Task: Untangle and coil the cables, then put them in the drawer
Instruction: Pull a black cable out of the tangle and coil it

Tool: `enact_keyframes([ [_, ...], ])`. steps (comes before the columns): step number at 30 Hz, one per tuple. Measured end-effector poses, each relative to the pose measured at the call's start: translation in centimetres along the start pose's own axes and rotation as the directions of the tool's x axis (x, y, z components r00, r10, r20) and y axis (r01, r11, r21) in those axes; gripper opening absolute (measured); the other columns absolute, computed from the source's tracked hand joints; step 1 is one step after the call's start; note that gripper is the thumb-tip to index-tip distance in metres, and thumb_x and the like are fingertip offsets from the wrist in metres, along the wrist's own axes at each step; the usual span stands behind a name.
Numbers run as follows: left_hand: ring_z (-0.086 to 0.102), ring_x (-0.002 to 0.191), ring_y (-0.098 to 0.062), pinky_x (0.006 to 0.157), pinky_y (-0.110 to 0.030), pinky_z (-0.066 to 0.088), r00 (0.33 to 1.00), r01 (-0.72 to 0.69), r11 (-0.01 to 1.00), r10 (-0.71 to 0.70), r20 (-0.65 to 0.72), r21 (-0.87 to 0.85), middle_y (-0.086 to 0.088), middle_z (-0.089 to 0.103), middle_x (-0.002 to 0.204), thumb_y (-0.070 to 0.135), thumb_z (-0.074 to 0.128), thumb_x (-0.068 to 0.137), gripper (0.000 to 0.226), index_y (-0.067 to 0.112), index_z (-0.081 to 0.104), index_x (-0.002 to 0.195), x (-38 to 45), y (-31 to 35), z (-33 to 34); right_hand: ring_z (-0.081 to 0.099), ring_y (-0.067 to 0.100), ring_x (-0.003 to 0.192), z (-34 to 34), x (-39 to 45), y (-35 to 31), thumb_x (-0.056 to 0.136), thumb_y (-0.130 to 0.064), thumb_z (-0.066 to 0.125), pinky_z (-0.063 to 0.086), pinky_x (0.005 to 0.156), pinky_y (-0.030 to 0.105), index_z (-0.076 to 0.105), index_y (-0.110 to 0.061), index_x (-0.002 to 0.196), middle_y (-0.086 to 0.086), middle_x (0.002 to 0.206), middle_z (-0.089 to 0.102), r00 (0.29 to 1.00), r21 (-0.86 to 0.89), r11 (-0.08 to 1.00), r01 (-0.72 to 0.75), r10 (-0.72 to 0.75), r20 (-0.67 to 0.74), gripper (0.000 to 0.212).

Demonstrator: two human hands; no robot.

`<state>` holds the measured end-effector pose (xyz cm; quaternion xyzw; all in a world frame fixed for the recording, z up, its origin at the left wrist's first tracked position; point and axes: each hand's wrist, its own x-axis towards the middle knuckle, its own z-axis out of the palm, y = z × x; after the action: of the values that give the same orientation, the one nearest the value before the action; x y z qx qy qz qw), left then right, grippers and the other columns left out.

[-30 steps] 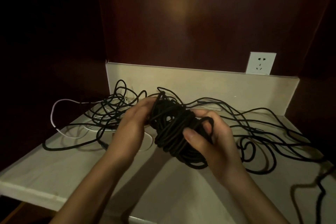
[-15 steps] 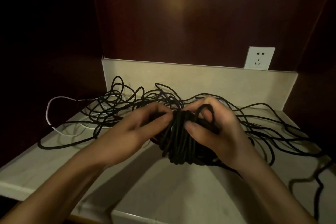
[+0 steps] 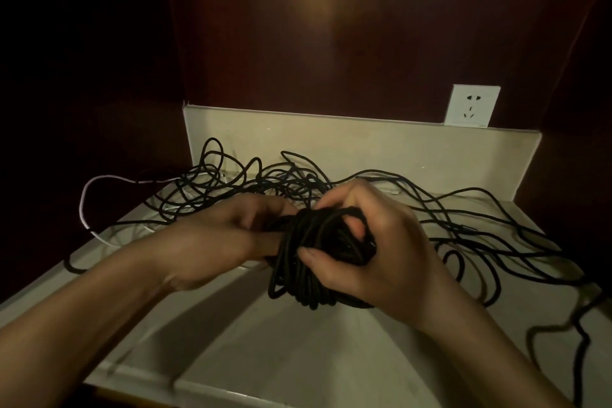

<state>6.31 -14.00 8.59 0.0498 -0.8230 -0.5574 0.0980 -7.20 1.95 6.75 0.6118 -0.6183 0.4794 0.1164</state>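
Both hands meet over the middle of the pale stone counter (image 3: 231, 325), working a thick bundle of black cable (image 3: 318, 262) held just above the surface. The right hand (image 3: 374, 252) grasps the bundle, thumb pressed across its front strands and fingers curled over the top, one fingertip showing through the loops. The left hand (image 3: 228, 235) closes on the bundle's left side, its fingers wrapped around strands there (how many it holds cannot be told in this dim light). Judging by what lies around, the task is somewhere in its middle: a good share of the black cable is already gathered into loops, yet long loose black strands (image 3: 480, 225) trail across the counter to the right and pile up in a tangle (image 3: 231, 182) behind the hands near the backsplash (image 3: 364, 142). A thin white cable (image 3: 99, 182) lies untouched at the left edge. No drawer is in view, so nothing has visibly been stowed; coiling the remaining slack, the white cable and the putting-away all appear left to do. A wall socket (image 3: 472, 106) sits above the backsplash, right.
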Motion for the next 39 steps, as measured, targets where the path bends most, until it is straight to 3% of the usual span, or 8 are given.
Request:
enact_keyframes([
  [7, 0.066, 0.083, -0.019, 0.069, -0.023, 0.052, 0.983, -0.134, 0.991, 0.132, -0.130, -0.002, -0.009, 0.069, 0.088, 0.019, 0.059, 0.087, 0.020, 0.009, 0.066, 0.103, 0.9, -0.5, 0.5, 0.064, 0.015, 0.077, 0.7, 0.4, 0.8, 0.076, -0.049, 0.068, 0.054, 0.068, 0.038, 0.062, -0.021, 0.099, 0.000, 0.083, 0.064, 0.979, 0.239, 0.951, -0.199, 0.201, 0.018, 0.036],
  [11, 0.063, 0.078, -0.029, 0.065, -0.029, 0.049, 0.975, -0.213, 0.967, 0.220, -0.035, 0.142, -0.014, 0.067, 0.090, 0.019, 0.052, 0.096, 0.021, 0.008, 0.064, 0.109, 0.0, -0.5, 0.2, 0.062, 0.012, 0.092, -1.8, 1.9, 1.0, 0.092, -0.043, 0.053, 0.048, 0.080, 0.021, 0.059, -0.021, 0.078, -0.007, 0.094, 0.062, 0.977, 0.241, 0.958, -0.156, 0.114, 0.181, 0.027],
  [15, 0.066, 0.076, -0.012, 0.066, -0.015, 0.049, 0.954, -0.277, 0.950, 0.290, -0.079, 0.147, -0.001, 0.069, 0.087, 0.019, 0.053, 0.100, 0.018, 0.010, 0.066, 0.108, -0.9, -0.3, -1.1, 0.057, 0.048, 0.078, -3.9, 3.0, 1.1, 0.088, -0.059, 0.054, 0.046, 0.074, 0.061, 0.056, -0.022, 0.069, 0.024, 0.077, 0.055, 0.975, 0.240, 0.956, -0.166, 0.123, 0.184, 0.041],
  [18, 0.064, 0.082, -0.024, 0.068, -0.025, 0.051, 0.955, -0.292, 0.909, 0.296, 0.035, 0.298, -0.007, 0.066, 0.090, 0.023, 0.050, 0.101, 0.017, 0.017, 0.064, 0.108, -1.2, -0.4, -0.7, 0.046, 0.040, 0.065, -4.1, 3.7, 1.0, 0.088, -0.051, 0.055, 0.041, 0.063, 0.057, 0.049, -0.017, 0.066, 0.021, 0.068, 0.046, 0.976, 0.226, 0.963, -0.145, 0.101, 0.195, 0.041],
  [25, 0.056, 0.072, 0.000, 0.064, -0.013, 0.037, 0.913, -0.366, 0.615, 0.381, 0.142, 0.698, 0.014, 0.056, 0.079, 0.017, 0.050, 0.102, 0.022, 0.036, 0.048, 0.091, 0.0, -1.3, 0.9, 0.038, 0.025, 0.057, -2.3, 4.5, -0.3, 0.087, -0.048, 0.058, 0.034, 0.056, 0.045, 0.047, -0.020, 0.065, 0.017, 0.063, 0.040, 0.965, 0.272, 0.953, -0.130, 0.059, 0.257, 0.037],
  [33, 0.065, 0.087, -0.015, 0.073, -0.034, 0.051, 0.835, -0.537, 0.689, 0.516, 0.192, 0.486, 0.001, 0.065, 0.094, 0.025, 0.042, 0.102, 0.025, 0.012, 0.061, 0.110, -1.0, -1.1, 2.0, 0.055, 0.018, 0.065, -1.3, 4.8, 2.6, 0.096, -0.031, 0.051, 0.048, 0.068, 0.021, 0.048, 0.006, 0.074, 0.020, 0.067, 0.049, 0.963, 0.470, 0.848, -0.243, 0.154, 0.219, 0.043],
  [36, 0.068, 0.092, -0.023, 0.077, -0.042, 0.055, 0.852, -0.518, 0.805, 0.514, 0.095, 0.289, -0.001, 0.069, 0.100, 0.038, 0.047, 0.102, 0.029, 0.018, 0.064, 0.115, -0.5, -2.1, 2.1, 0.045, 0.020, 0.062, 0.9, 2.6, 4.4, 0.094, -0.044, 0.055, 0.045, 0.066, 0.027, 0.055, -0.014, 0.072, 0.009, 0.064, 0.039, 0.915, 0.566, 0.719, -0.403, 0.300, 0.271, 0.037],
  [39, 0.066, 0.098, 0.002, 0.083, -0.017, 0.053, 0.841, -0.538, 0.843, 0.537, -0.069, 0.004, 0.021, 0.069, 0.108, 0.053, 0.063, 0.091, 0.026, 0.043, 0.069, 0.114, -0.2, -2.7, 2.9, 0.066, 0.017, 0.082, 2.7, 0.3, 4.1, 0.091, -0.034, 0.064, 0.048, 0.068, 0.022, 0.067, -0.035, 0.083, -0.008, 0.077, 0.065, 0.906, 0.639, 0.644, -0.421, 0.261, 0.333, 0.009],
])
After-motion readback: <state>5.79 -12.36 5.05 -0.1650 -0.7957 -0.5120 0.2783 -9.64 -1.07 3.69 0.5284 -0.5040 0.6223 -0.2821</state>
